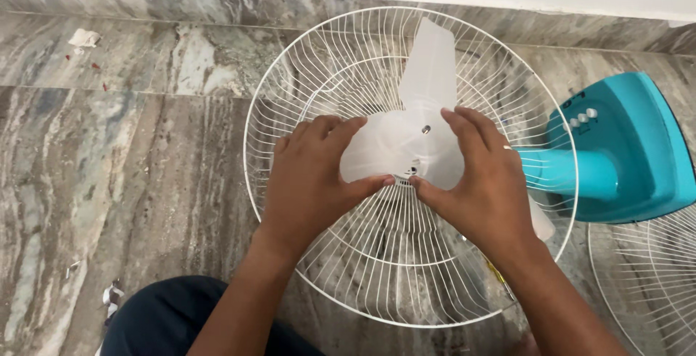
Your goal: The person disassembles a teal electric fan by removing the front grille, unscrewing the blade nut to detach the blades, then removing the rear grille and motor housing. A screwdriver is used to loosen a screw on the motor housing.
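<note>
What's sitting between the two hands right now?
In the head view, the translucent blade hub with its metal shaft tip lies between the left hand and right hand; both grip it, over the white grille.

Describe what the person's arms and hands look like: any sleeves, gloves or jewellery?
Both arms are bare from the bottom edge of the picture to the wrists, with no sleeves showing. The left hand and the right hand wear no gloves, and no watch or bracelet shows. A thin pale band, perhaps a ring, sits on one finger of the right hand.
</note>
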